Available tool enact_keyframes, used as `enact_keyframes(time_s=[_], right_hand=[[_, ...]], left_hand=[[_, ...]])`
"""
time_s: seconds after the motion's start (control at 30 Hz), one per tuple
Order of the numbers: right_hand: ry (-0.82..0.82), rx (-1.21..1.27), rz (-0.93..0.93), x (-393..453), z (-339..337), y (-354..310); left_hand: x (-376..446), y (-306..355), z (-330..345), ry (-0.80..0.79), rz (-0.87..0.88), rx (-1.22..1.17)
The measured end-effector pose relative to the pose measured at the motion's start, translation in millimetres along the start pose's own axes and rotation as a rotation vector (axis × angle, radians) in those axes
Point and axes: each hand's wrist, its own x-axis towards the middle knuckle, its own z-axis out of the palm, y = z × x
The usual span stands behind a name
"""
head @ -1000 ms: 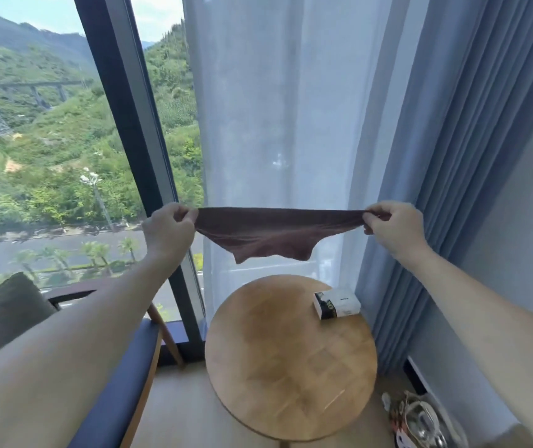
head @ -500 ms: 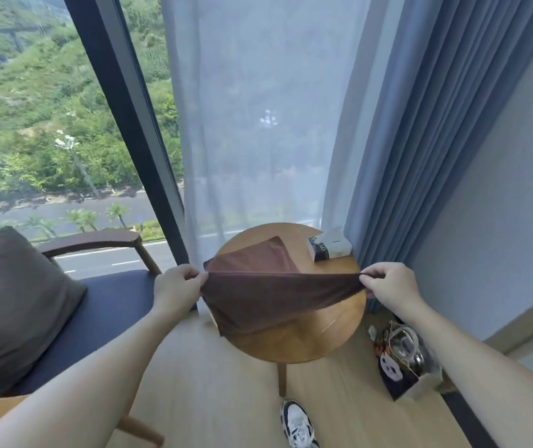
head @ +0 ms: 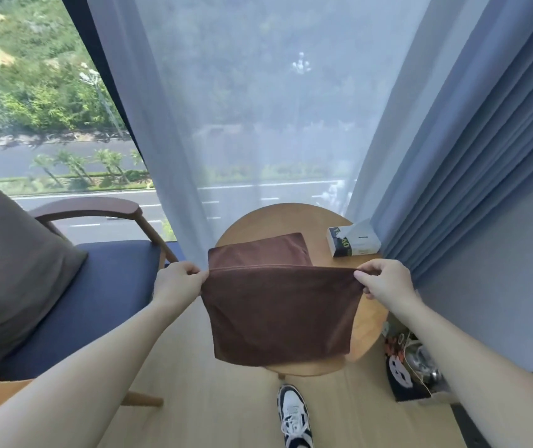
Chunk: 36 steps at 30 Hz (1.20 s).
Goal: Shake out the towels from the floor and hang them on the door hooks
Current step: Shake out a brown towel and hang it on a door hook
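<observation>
Brown towel [head: 279,313], stretched over the table [head: 367,321], corners pinched by left hand [head: 178,282] and right hand [head: 384,281]; risk: hard shake slips a corner or swipes tissue box [head: 354,239].

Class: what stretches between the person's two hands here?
In the head view, a brown cloth towel spans the gap, its top hem pinched by the left hand and right hand.
</observation>
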Motion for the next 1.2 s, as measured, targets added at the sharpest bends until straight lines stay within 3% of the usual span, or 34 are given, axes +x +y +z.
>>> enact_keyframes(time_s=[0.37, 0.53, 0.73, 0.83, 1.03, 1.2], right_hand=[[-0.147, -0.067, -0.045, 180, 62, -28], [-0.161, 0.021, 0.022, 252, 111, -26], [-0.304, -0.121, 0.201, 224, 160, 55], [-0.328, -0.187, 0.324, 181, 170, 100], [-0.212, -0.225, 0.424, 110, 175, 151], [-0.151, -0.283, 0.435, 82, 180, 165]], left_hand=[[132, 3, 39, 0.091, -0.157, 0.080], [186, -4, 72, 0.151, -0.243, 0.116], [151, -65, 137, -0.160, -0.515, 0.125], [112, -102, 164, -0.226, -0.652, 0.118], [53, -142, 193, -0.219, -0.840, -0.090], [37, -158, 198, -0.248, -1.134, -0.746]])
